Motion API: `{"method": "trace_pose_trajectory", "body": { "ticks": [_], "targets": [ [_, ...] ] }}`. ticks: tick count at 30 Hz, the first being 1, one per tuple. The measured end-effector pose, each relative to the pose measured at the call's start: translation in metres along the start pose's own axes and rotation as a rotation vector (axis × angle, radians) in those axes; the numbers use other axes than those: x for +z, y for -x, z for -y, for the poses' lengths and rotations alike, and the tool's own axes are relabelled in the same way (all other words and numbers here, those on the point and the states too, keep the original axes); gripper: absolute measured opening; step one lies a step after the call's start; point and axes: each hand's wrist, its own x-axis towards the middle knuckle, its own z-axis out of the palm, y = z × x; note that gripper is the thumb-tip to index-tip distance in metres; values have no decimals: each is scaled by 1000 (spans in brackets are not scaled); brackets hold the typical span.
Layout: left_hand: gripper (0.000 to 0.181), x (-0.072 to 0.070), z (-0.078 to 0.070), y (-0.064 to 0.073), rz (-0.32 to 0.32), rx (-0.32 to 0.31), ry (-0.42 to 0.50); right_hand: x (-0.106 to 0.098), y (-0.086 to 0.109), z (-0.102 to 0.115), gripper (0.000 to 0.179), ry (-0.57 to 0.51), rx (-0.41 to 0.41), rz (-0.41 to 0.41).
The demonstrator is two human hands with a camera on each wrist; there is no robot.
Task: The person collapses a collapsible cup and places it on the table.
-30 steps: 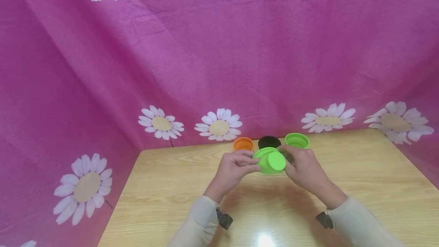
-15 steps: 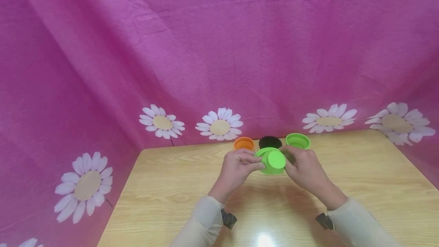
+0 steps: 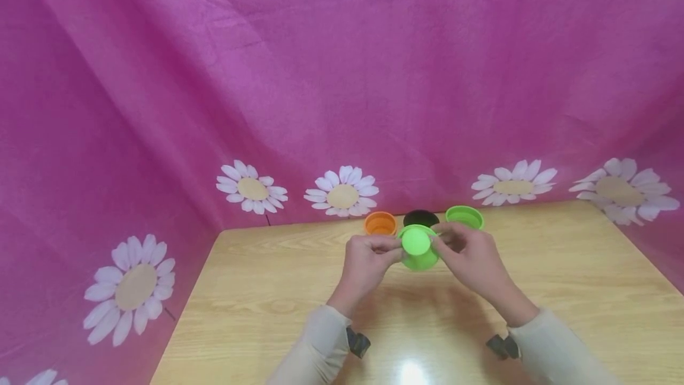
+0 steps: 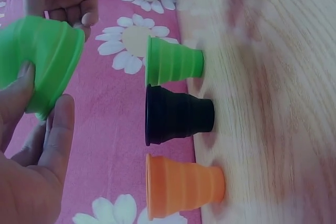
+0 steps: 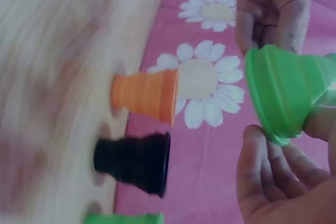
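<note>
Between both hands, raised above the table, is a green collapsible cup [image 3: 421,260] with its narrow base turned toward the head camera. The left hand [image 3: 369,263] pinches its rim and side on the left, the thumb against the ribbed wall in the left wrist view. On the other side the right hand [image 3: 470,257] pinches the cup [image 5: 283,90] the same way, fingers under the rim and thumb on the wall. Behind it on the table stand an orange cup [image 4: 184,184], a black cup [image 4: 178,116] and another green cup [image 4: 173,61], all upright.
The three standing cups form a row near the far edge of the wooden table [image 3: 256,290], close to the pink cloth [image 3: 427,88] printed with white daisies. More of that cloth hangs along the left side.
The held cup has tilted, so its base has swung left and up from the right side. Both hands keep hold of it and have shifted only slightly.
</note>
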Motion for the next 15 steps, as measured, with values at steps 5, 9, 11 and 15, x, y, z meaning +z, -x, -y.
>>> {"method": "trace_pose_trajectory", "body": {
  "ticks": [5, 9, 11, 15],
  "targets": [
    [14, 0, 2, -1, -18, -24, -1, 3, 3, -1, 24, -229, 36, 10],
    [12, 1, 4, -1, -51, -43, 4, 5, 5, -2, 17, -331, 18, 4],
    [12, 1, 5, -1, -71, -56, 12, 4, 5, -3, 12, -352, 7, 11],
    [14, 1, 5, -2, -103, -63, 30, 3, 6, -4, 8, -365, -13, 35]
  ]
}}
